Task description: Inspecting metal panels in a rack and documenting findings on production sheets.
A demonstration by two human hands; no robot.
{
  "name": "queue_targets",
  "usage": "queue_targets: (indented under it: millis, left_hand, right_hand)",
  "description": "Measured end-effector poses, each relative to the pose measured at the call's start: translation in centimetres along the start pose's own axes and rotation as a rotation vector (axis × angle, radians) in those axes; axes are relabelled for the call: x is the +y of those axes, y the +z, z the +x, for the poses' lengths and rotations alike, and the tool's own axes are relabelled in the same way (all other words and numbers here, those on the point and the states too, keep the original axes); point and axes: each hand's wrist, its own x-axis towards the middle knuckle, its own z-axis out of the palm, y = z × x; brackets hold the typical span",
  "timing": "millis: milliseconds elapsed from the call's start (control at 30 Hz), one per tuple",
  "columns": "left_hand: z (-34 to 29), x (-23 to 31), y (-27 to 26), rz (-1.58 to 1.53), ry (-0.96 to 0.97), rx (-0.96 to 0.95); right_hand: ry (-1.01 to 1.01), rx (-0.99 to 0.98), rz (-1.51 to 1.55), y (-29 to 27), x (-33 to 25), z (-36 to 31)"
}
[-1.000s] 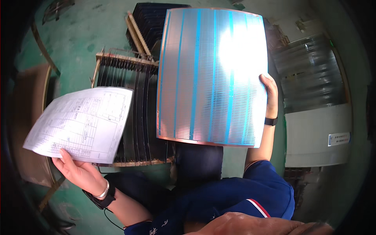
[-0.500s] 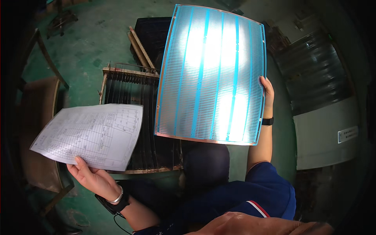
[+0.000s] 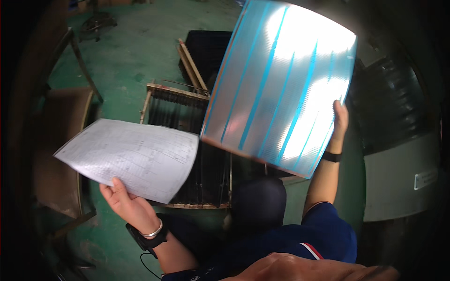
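Observation:
My left hand [image 3: 131,202] pinches the lower edge of a white printed paper sheet [image 3: 136,152], thumb on top and fingers beneath. The print is blurred. My right hand [image 3: 341,121] grips the right edge of a large thin panel [image 3: 255,103], copper-coloured at its border, with fine lines and lengthwise blue stripes. Strong light glares off the panel's upper and right parts. It is held up and tilted, its lower left corner close to the paper's right edge. Most of the right hand's fingers are hidden behind the panel.
Below both sheets stands a slotted rack [image 3: 174,96] with dark upright plates in it. Behind it lies another dark rack [image 3: 206,56] with a wooden slotted bar. To the left is a brown board in a frame [image 3: 61,154]; at right, a pale panel [image 3: 398,182] with a small label.
The striped panel has tilted clockwise and shifted up and right with my right hand. The paper and left hand sit further right in view; the whole scene has also shifted right.

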Motion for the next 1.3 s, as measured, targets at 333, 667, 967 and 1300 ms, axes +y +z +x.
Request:
queue_targets:
  millis: [333, 667, 967, 1300]
  left_hand:
    - [0.0, -1.1, -1.0, -0.366, -0.187, -0.127]
    - [-0.7, -0.8, -0.5, -0.456, -0.450, -0.346]
    - [-2.1, -0.2, 0.6, -0.388, -0.477, -0.403]
    - [-0.9, -0.1, -0.9, -0.380, -0.337, -0.314]
  right_hand:
    - [-0.906, -0.552, -0.835, 10.4, -2.4, 2.3]
    - [-1.368, -0.690, -1.046, 11.9, 2.2, -0.6]
    - [-1.362, -0.812, -1.054, 12.5, 3.5, -2.0]
    - [-0.781, -0.170, -0.648, 11.0, 2.4, -2.3]
